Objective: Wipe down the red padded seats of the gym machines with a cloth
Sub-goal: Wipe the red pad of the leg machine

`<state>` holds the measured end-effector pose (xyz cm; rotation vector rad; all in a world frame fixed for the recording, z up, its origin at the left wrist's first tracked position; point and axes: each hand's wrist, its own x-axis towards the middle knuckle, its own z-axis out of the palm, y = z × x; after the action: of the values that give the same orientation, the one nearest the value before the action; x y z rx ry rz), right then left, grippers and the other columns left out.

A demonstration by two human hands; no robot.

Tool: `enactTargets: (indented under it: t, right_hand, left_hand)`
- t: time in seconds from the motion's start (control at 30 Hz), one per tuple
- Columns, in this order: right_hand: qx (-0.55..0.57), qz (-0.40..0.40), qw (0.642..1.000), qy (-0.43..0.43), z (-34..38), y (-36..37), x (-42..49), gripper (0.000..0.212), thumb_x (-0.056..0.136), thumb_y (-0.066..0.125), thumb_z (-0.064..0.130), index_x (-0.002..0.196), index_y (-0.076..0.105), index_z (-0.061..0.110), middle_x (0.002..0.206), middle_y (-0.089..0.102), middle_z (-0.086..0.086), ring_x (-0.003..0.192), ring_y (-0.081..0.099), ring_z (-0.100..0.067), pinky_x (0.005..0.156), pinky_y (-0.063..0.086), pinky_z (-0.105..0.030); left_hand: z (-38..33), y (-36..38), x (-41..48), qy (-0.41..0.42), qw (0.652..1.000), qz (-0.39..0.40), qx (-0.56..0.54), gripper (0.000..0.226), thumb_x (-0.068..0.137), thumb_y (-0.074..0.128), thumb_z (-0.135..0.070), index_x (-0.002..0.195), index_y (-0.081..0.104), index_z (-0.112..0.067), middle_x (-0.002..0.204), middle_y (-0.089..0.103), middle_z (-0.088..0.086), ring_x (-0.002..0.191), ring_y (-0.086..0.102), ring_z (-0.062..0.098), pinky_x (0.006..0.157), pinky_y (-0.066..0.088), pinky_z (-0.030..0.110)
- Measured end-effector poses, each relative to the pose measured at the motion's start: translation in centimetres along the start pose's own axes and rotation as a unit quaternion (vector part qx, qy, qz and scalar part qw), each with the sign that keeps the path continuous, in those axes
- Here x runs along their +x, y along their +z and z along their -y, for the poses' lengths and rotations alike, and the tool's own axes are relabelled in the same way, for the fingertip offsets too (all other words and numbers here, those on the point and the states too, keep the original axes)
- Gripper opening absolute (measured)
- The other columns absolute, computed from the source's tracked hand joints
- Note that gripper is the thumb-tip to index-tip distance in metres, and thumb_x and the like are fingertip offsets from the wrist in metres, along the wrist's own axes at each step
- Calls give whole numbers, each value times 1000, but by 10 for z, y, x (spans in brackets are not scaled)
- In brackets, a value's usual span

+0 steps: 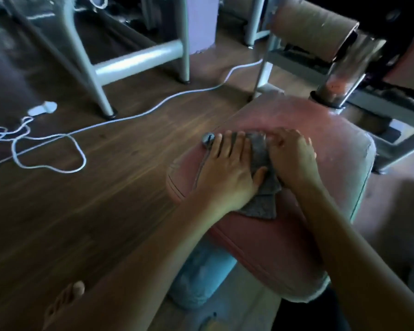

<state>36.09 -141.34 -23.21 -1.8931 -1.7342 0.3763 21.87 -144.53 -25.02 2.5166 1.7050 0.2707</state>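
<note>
A red padded seat (320, 144) fills the middle right of the view, worn pale at its edges. A grey cloth (261, 185) lies flat on its top. My left hand (227, 168) presses on the cloth's left part with straight, spread fingers reaching toward the seat's far left edge. My right hand (294, 156) lies on the cloth's right part, fingers bent over it and blurred. Most of the cloth is hidden under both hands.
A white cable (153, 108) runs across the dark wooden floor and loops at the left. Grey metal machine legs (139, 60) stand behind. A brown roller pad (313, 27) and a chrome post (339, 77) rise beyond the seat. A bare foot (65, 304) shows at lower left.
</note>
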Motion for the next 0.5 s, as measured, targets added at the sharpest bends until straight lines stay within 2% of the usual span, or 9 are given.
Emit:
enactTargets:
  t: [0.1, 0.17, 0.23, 0.33, 0.4, 0.5]
  right_hand:
    - [-7, -24, 998, 63, 20, 9, 11, 38, 90, 45, 25, 120, 68, 30, 132, 60, -3, 122, 50, -33, 105, 38, -55]
    - [-8, -51, 992, 114, 30, 15, 11, 38, 90, 46, 28, 119, 68, 37, 131, 58, 3, 124, 48, -26, 106, 36, -53]
    - [4, -87, 984, 153, 36, 18, 11, 33, 92, 50, 29, 117, 69, 37, 129, 58, 5, 122, 50, -22, 106, 37, -46]
    - [46, -136, 969, 199, 40, 17, 12, 30, 93, 55, 34, 119, 70, 30, 126, 63, 0, 116, 57, -18, 101, 40, -26]
    - [83, -175, 953, 232, 46, 17, 7, 36, 87, 54, 43, 117, 71, 31, 120, 67, 0, 111, 62, -17, 102, 46, -32]
    - [126, -250, 919, 278, 60, 26, -11, 45, 76, 50, 56, 110, 72, 36, 105, 71, 8, 97, 65, -17, 93, 51, -42]
  left_hand:
    - [18, -1, 18, 87, 996, 14, -2, 92, 87, -1, -54, 154, 25, 2, 162, 22, 23, 151, 14, 41, 123, 0, 49]
    - [27, -1, 28, 134, 991, 5, -8, 87, 88, 5, -51, 153, 29, 2, 159, 30, 23, 149, 22, 41, 123, 4, 49]
    - [36, -1, 36, 182, 983, 0, -22, 84, 90, 10, -51, 152, 33, 2, 157, 33, 23, 148, 25, 41, 123, 6, 49]
    - [53, -2, 54, 245, 968, 40, -36, 78, 100, 21, -56, 157, 19, -2, 165, 15, 19, 153, 9, 35, 123, -5, 46]
    - [63, -3, 65, 285, 957, 53, -32, 75, 103, 28, -55, 158, 13, -6, 167, 9, 15, 154, 3, 32, 123, -8, 44]
    - [78, 1, 69, 327, 942, 29, -73, 74, 99, 25, -56, 156, 24, -10, 164, 22, 11, 152, 14, 33, 122, 1, 46]
